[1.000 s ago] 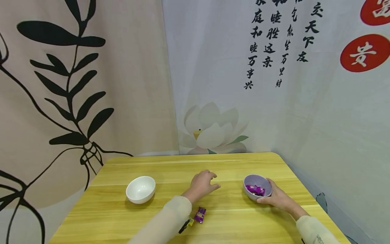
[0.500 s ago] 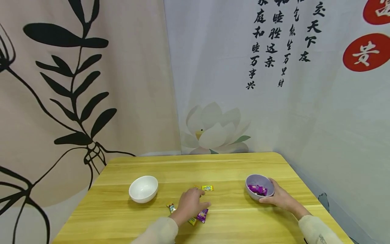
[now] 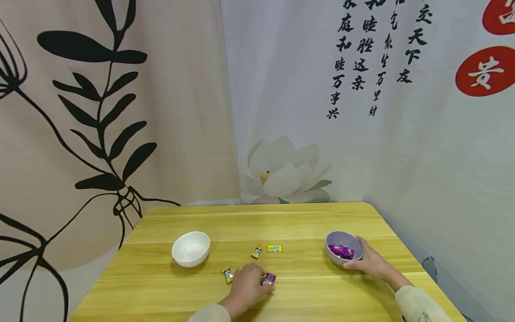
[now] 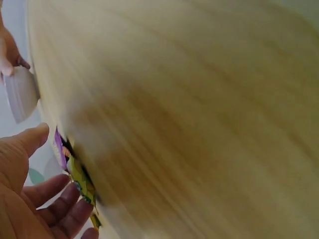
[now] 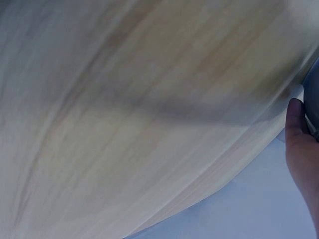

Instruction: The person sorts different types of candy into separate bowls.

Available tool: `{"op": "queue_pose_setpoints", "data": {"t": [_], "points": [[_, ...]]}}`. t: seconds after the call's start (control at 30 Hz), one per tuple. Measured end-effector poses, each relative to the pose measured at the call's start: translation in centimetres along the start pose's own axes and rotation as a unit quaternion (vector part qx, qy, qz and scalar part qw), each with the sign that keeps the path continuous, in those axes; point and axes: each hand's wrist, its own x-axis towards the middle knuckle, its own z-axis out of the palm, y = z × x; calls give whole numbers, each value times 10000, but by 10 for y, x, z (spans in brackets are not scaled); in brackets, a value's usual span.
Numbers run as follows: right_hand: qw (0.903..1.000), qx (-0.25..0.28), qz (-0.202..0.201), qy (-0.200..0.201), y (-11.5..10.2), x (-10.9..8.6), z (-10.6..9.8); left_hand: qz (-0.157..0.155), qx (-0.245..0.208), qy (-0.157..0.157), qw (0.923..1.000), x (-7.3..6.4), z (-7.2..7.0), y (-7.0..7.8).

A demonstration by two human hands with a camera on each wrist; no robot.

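Observation:
My left hand (image 3: 248,286) hovers low over the near middle of the table, thumb and fingers spread around a purple-wrapped candy (image 3: 269,279). In the left wrist view a gap shows between thumb and fingers, and a yellow-green wrapped candy (image 4: 82,181) is by the fingertips; in the head view the hand hides it. My right hand (image 3: 372,261) grips a lavender bowl (image 3: 333,256) by its right side, thumb in front. Purple-wrapped candies (image 3: 341,252) lie inside that bowl. The right wrist view catches only the thumb side of this hand and the bowl's dark edge.
A white bowl (image 3: 191,249) stands at the left of the wooden table (image 3: 306,304). Between the bowls lie a yellow candy (image 3: 275,248) and an orange-yellow one (image 3: 256,251). Another small candy (image 3: 227,275) is just left of my left hand.
My left hand has drawn back toward the near side and down to the purple candy, uncovering the candies behind it. The right hand stays on the lavender bowl; the head view shifts slightly.

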Motion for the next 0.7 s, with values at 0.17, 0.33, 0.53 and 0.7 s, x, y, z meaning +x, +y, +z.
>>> {"op": "queue_pose_setpoints", "data": {"t": [0.17, 0.33, 0.53, 0.7], "points": [[10000, 5, 47, -25, 1, 0, -1, 19, 322, -23, 9995, 1, 5, 2], [9999, 76, 72, -58, 1, -1, -2, 316, 325, 25, 9990, 5, 9, 1], [10000, 67, 29, -51, 2, 0, -1, 341, 187, 46, 9992, 10, 9, -7], [10000, 55, -28, 3, 5, 2, -1, 209, 240, -84, 9995, 14, 4, -13]]}}
